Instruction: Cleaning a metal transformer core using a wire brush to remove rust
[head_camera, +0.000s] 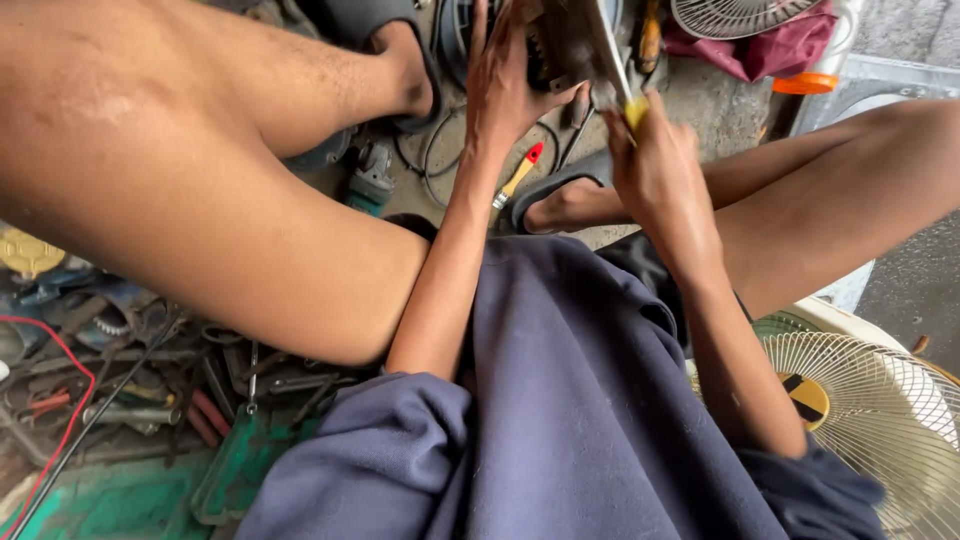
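Note:
My left hand reaches forward between my knees and grips the left side of a dark motor-like part at the top of the view. My right hand is closed around a yellow-handled tool whose metal shaft runs up against that part. The tool's tip is hidden behind the part. Both my feet in dark sandals rest on the concrete floor on either side, the right foot just below my hands.
A small red-and-yellow screwdriver lies on the floor between my feet. A green tray of wrenches and pliers sits at lower left with a red wire. A cream fan guard stands at lower right, another grille at the top.

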